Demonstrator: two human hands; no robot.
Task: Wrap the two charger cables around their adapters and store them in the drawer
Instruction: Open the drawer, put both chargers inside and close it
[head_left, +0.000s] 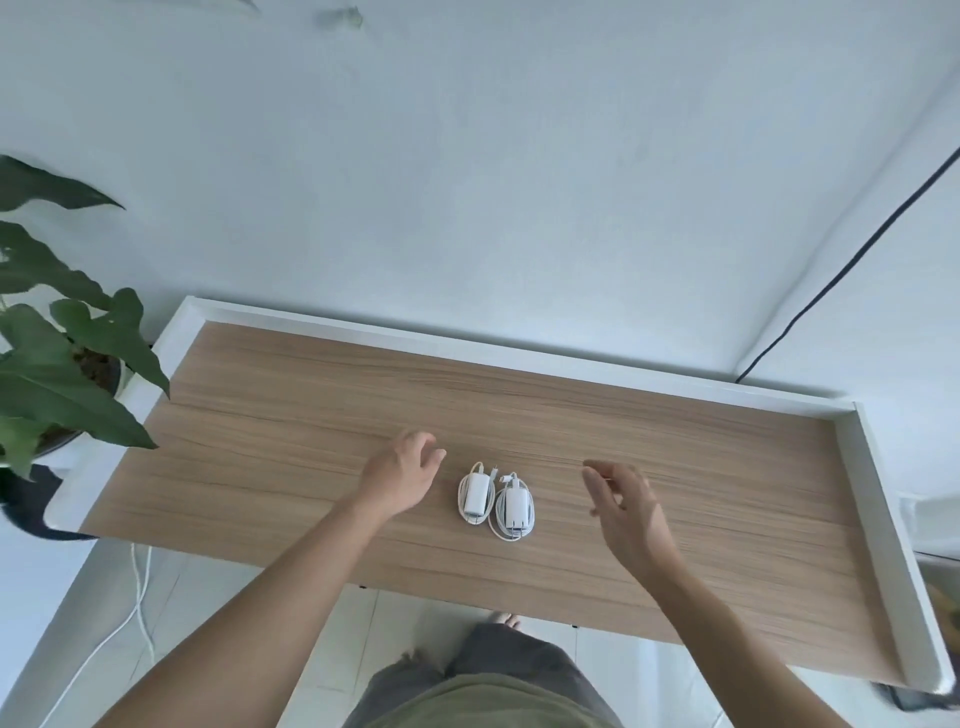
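Both wrapped chargers (496, 503) light, coils loose: pinch across adapter body. Left hand (402, 475), right hand (626, 512) relaxed, empty.

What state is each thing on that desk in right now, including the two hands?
Left charger: cable coiled around its adapter, lying flat on the desk, untouched.
Right charger: cable coiled around its adapter, lying beside the left one, untouched.
Left hand: open, fingers relaxed, holding nothing, just left of the chargers.
Right hand: open, fingers loosely bent, holding nothing, to the right of the chargers.
Desk: no drawer visible in this view.
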